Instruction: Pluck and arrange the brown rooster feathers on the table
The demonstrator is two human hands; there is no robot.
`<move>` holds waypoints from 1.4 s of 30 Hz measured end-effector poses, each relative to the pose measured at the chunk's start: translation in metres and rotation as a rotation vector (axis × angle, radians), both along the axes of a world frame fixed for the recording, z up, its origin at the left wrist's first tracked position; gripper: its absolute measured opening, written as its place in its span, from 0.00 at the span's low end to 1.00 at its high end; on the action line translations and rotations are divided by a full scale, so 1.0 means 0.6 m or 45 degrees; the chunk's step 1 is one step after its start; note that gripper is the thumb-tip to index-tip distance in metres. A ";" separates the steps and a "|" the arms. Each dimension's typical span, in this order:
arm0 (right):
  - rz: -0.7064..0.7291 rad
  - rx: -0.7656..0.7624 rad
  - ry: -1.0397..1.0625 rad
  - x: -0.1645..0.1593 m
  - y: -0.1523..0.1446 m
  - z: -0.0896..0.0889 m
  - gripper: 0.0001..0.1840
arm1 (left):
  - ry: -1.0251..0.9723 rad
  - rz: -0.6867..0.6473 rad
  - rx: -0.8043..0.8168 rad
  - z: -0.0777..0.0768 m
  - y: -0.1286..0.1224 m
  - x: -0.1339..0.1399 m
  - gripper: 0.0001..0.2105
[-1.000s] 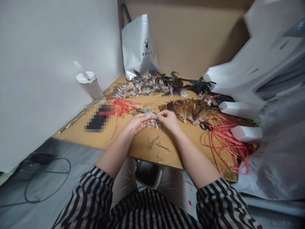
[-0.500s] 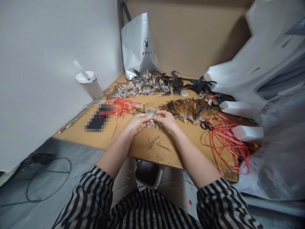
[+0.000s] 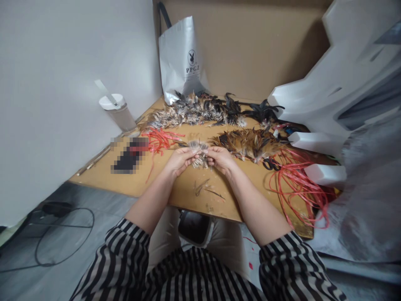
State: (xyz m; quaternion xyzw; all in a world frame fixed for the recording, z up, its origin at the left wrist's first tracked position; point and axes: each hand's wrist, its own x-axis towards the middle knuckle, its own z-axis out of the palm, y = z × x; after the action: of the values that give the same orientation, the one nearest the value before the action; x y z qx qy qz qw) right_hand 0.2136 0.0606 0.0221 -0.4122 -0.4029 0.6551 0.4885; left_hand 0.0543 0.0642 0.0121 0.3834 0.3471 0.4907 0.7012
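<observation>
Between my two hands, over the middle of the table [image 3: 131,184], is a small bunch of greyish-brown feathers [image 3: 198,146]. My left hand [image 3: 183,161] pinches its left side between thumb and fingers. From the right, my right hand [image 3: 220,159] pinches the other side, fingertips close to those of the left. Pale quill ends [image 3: 199,163] show below the fingertips. A pile of brown feathers [image 3: 250,142] lies just beyond my right hand. Nearer to me on the tabletop are a few loose quills [image 3: 202,188].
Mixed feathers [image 3: 200,108] form a long row at the back, before a silver bag [image 3: 178,62]. A lidded cup [image 3: 117,110] stands left. Red strips [image 3: 161,140] lie left, more red strips [image 3: 294,188] right, beside black scissors [image 3: 271,164]. White foam pieces [image 3: 326,173] border the right edge.
My right hand has shifted slightly right and its fingers have moved a little on the feathers. More of the quill ends now shows between my hands.
</observation>
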 end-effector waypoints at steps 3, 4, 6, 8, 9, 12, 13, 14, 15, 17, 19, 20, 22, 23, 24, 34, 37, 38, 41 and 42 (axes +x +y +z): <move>-0.065 0.007 -0.031 0.003 0.004 -0.002 0.19 | -0.095 0.118 -0.011 0.004 0.004 -0.003 0.06; -0.090 0.016 -0.058 0.003 0.005 -0.004 0.19 | -0.125 0.148 -0.017 0.005 0.005 -0.003 0.06; -0.137 0.049 -0.161 0.003 0.007 -0.009 0.18 | -0.161 0.180 -0.024 0.007 0.006 -0.004 0.06; -0.183 0.128 -0.342 0.003 0.010 -0.016 0.16 | -0.169 0.182 -0.023 0.008 0.006 -0.004 0.06; -0.201 0.191 -0.460 0.003 0.011 -0.020 0.14 | -0.168 0.180 -0.020 0.009 0.006 -0.004 0.06; -0.290 0.452 -0.831 0.007 0.012 -0.025 0.11 | -0.160 0.170 0.003 0.010 0.004 -0.003 0.07; -0.347 0.546 -0.927 0.008 0.011 -0.024 0.11 | -0.151 0.163 0.015 0.010 0.003 -0.002 0.07; -0.414 0.628 -0.992 0.008 0.009 -0.021 0.13 | -0.139 0.156 0.029 0.010 0.003 -0.002 0.07; -0.479 0.692 -1.021 0.007 0.007 -0.017 0.15 | -0.121 0.144 0.044 0.009 0.002 -0.001 0.08; -0.533 0.737 -0.966 0.004 0.001 -0.006 0.14 | -0.073 0.109 0.074 0.009 -0.001 0.001 0.09; -0.442 0.657 -0.779 -0.002 -0.004 0.003 0.12 | -0.021 0.060 0.094 0.007 -0.004 0.003 0.10; -0.381 0.595 -0.669 -0.006 -0.005 0.006 0.11 | 0.002 0.036 0.099 0.007 -0.005 0.005 0.11; -0.300 0.488 -0.485 -0.010 -0.007 0.008 0.11 | 0.037 0.004 0.102 0.006 -0.007 0.007 0.11; -0.286 0.453 -0.425 -0.012 -0.007 0.007 0.11 | 0.050 -0.007 0.100 0.005 -0.009 0.008 0.11; -0.283 0.430 -0.384 -0.012 -0.006 0.005 0.11 | 0.064 -0.018 0.097 0.005 -0.009 0.009 0.11; -0.187 0.282 -0.233 -0.003 -0.010 0.015 0.08 | 0.006 -0.114 0.041 0.005 -0.009 0.005 0.09; -0.200 0.263 -0.235 -0.002 -0.010 0.018 0.08 | 0.035 -0.125 0.010 0.005 -0.008 0.004 0.09; -0.203 0.265 -0.241 -0.002 -0.010 0.018 0.08 | 0.049 -0.122 0.002 0.005 -0.008 0.003 0.08; -0.208 0.282 -0.277 -0.002 -0.009 0.017 0.08 | 0.087 -0.119 0.002 0.003 -0.007 0.003 0.08; -0.212 0.288 -0.294 -0.001 -0.009 0.017 0.08 | 0.100 -0.121 0.009 0.003 -0.007 0.004 0.08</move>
State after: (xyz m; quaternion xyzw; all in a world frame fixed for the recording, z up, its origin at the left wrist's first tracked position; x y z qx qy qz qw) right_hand 0.2128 0.0555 0.0324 -0.4591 -0.4919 0.5111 0.5348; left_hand 0.0565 0.0598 0.0137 0.4208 0.3542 0.4426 0.7082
